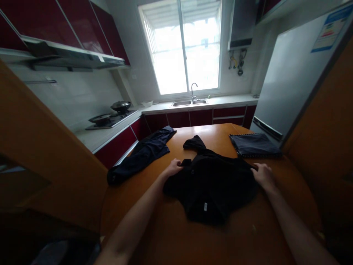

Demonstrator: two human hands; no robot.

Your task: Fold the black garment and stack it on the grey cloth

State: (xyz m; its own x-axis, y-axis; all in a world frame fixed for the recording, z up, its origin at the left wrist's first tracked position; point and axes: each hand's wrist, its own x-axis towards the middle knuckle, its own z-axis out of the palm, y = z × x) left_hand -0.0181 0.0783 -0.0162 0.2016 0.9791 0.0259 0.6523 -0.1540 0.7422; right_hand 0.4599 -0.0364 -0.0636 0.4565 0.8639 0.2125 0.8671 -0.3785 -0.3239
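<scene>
counter [228, 243]: the orange-brown wooden top runs up from the bottom of the frame, bare in its nearest part, in front of you.
black garment [220, 180]: spread flat on the counter at the middle of the frame, a white tag [205, 207] showing near its lower edge; one narrow part points up and to the left.
left hand [173, 168]: closed on the garment's left edge, just left of the frame's middle.
right hand [264, 175]: closed on its right edge, right of the middle, so you hold the cloth from both sides, your hands well apart.
navy garment [143, 152]: lies loosely along the counter's left edge, apart from your left hand.
folded dark cloth [253, 144]: rests flat at the counter's far right, beyond your right hand.
stove [113, 119]: left of the frame, bearing a pan [99, 119] and a lidded wok [120, 106].
fridge [292, 73]: stands at the upper right.
sink [182, 103]: set in the white worktop [161, 106] at the upper middle, under the bright window [171, 55].
</scene>
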